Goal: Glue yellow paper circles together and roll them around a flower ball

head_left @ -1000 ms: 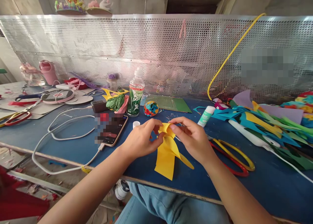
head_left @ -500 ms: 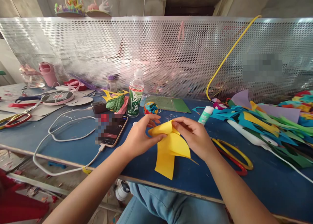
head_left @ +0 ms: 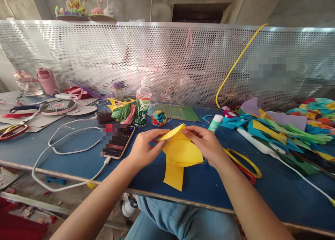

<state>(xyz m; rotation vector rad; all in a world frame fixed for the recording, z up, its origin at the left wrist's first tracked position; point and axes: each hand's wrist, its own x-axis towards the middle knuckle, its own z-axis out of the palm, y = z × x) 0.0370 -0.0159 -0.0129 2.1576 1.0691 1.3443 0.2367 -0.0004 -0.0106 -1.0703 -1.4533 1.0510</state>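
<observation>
My left hand point(head_left: 146, 145) pinches the left edge of a piece of yellow paper point(head_left: 181, 151), thumb in front and fingers behind. On the right side, my right hand point(head_left: 203, 142) grips the top edge of the same paper between thumb and fingers. The sheet is bent, with a pointed top and a rounded lower edge. A yellow paper strip point(head_left: 174, 175) hangs or lies below it; whether the two are joined I cannot tell. Behind my right hand stands a glue stick point(head_left: 215, 123) with a white cap. Scissors with yellow and red handles point(head_left: 244, 163) lie beside my right wrist, their blades hidden.
Left of my hands lies a phone point(head_left: 119, 144) with a white cable point(head_left: 70, 130). A green-labelled bottle point(head_left: 142, 105) and a multicoloured ball point(head_left: 158, 118) stand behind. Coloured paper scraps point(head_left: 272, 128) and a white corded tool point(head_left: 255, 142) lie right. A perforated metal panel point(head_left: 167, 58) borders the back.
The yellow paper's upper flap has opened from a curl into a raised point. My left fingers have drawn in to its left edge. The whole view has shifted slightly.
</observation>
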